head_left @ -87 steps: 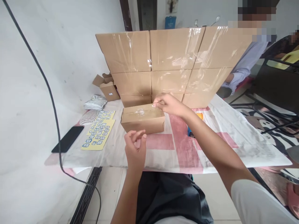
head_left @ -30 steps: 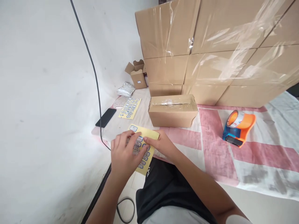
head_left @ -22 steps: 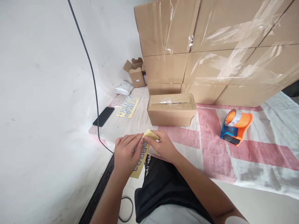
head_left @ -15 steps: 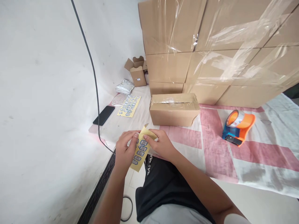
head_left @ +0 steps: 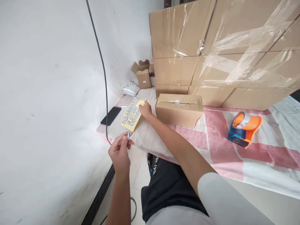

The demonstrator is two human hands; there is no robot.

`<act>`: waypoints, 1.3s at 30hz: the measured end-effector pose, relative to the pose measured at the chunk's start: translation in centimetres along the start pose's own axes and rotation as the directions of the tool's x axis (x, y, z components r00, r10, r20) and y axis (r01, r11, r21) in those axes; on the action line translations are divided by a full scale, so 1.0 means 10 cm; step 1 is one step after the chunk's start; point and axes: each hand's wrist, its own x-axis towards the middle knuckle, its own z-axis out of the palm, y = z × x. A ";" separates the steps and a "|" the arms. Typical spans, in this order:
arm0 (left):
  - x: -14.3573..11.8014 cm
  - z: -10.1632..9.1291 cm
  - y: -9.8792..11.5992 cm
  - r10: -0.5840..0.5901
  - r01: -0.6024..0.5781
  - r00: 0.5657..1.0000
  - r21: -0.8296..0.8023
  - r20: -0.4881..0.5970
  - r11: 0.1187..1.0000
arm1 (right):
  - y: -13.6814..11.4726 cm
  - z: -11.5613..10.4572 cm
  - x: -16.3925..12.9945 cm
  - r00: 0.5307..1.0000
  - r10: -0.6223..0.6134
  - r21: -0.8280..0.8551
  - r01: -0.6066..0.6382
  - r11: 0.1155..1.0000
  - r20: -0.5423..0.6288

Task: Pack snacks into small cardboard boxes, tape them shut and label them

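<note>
My left hand (head_left: 120, 151) hovers off the table's near-left edge, pinching a small blue-and-white sticker (head_left: 128, 134) between thumb and fingertips. My right hand (head_left: 145, 109) reaches forward and grips a yellow sticker sheet (head_left: 131, 115), holding it over the table's left end, on top of another sheet there. A small taped cardboard box (head_left: 179, 108) lies just right of that hand on the pink-and-white cloth (head_left: 211, 131).
A wall of large taped cartons (head_left: 217, 53) stands behind the small box. An orange and blue tape dispenser (head_left: 245, 129) sits at the right. A black phone (head_left: 111, 115), white mesh object (head_left: 124, 100), silver pouch (head_left: 130, 88) and open small box (head_left: 143, 75) lie left. A black cable (head_left: 102, 62) hangs along the wall.
Both hands held the sheet close to me; now my left hand has come away with one sticker and my right hand has carried the sheet forward to the table's left end.
</note>
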 end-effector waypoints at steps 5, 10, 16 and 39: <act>-0.07 0.11 -0.10 -0.103 0.103 0.995 -0.001 0.004 0.995 | 0.16 -0.23 -0.64 0.987 -0.158 0.031 0.159 0.987 -0.015; -0.18 0.41 -0.23 -0.033 0.039 0.995 -0.068 0.098 0.997 | 0.44 -0.76 -1.65 0.944 -0.297 0.241 0.257 0.936 0.147; -0.62 1.07 -0.35 -0.069 0.155 0.925 -0.203 0.374 0.967 | 0.66 -1.29 -2.04 0.949 -0.273 0.229 0.304 0.925 -0.156; 0.90 2.02 -0.47 -0.120 0.002 0.934 0.333 0.336 0.943 | 1.04 -3.21 -0.96 0.801 -0.541 -0.471 0.592 0.654 0.255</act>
